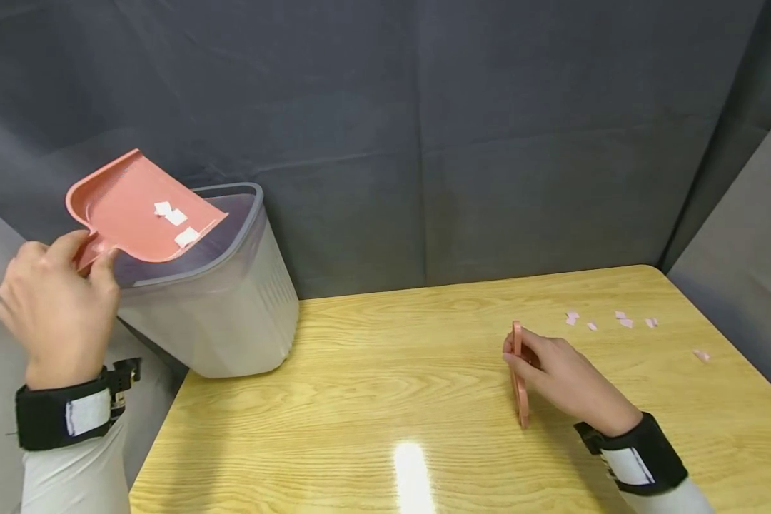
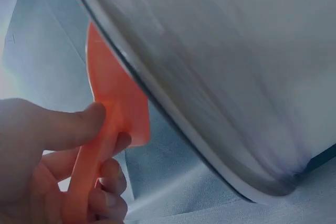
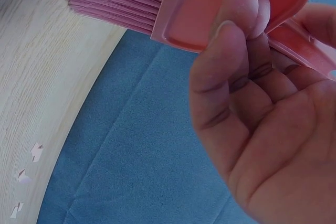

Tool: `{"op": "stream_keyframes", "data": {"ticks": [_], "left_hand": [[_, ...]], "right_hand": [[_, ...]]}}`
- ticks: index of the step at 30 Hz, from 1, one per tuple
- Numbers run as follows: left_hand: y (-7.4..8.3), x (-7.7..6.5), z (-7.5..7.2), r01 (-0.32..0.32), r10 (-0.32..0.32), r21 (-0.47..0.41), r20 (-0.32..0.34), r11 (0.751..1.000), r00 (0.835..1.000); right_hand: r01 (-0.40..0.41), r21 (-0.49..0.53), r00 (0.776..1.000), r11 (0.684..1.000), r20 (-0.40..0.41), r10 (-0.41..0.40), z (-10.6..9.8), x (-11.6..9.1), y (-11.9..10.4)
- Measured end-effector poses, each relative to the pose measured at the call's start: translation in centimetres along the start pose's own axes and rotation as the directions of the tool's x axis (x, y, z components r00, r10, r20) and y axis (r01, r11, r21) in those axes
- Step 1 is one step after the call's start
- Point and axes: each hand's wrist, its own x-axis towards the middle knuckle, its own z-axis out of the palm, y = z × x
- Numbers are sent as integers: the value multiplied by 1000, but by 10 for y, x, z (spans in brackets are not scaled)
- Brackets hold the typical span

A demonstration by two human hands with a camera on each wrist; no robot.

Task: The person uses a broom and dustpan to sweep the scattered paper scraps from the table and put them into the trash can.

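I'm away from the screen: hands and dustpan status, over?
Left hand grips dustpan over bin, white scraps on it. Right hand holds brush. Nothing visibly in the way.

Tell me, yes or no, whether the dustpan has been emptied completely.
No, the head view shows white scraps lying on the dustpan.

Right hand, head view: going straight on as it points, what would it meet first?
Past the brush it holds, the right hand would probably meet the dark curtain behind the table first; depth is unclear.
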Motion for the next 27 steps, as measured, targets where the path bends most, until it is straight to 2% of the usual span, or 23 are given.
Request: {"op": "stream_keyframes", "data": {"ticks": [4,9,17,27], "left_hand": [[0,-1,1,-15,16,12,-12,1000,1000],[0,-2,5,-82,83,15,-41,997,996],[2,-4,15,-213,209,-32,-108,976,972],[12,-9,25,-280,253,-108,-212,954,944]], "right_hand": [[-3,-1,1000,1000,0,3,0,1,-1],[-8,-4,1000,1000,5,8,1,1,-1],[-4,14,1000,1000,16,4,2,2,-1],[-1,15,1000,1000,23,1,1,1,-1]]}}
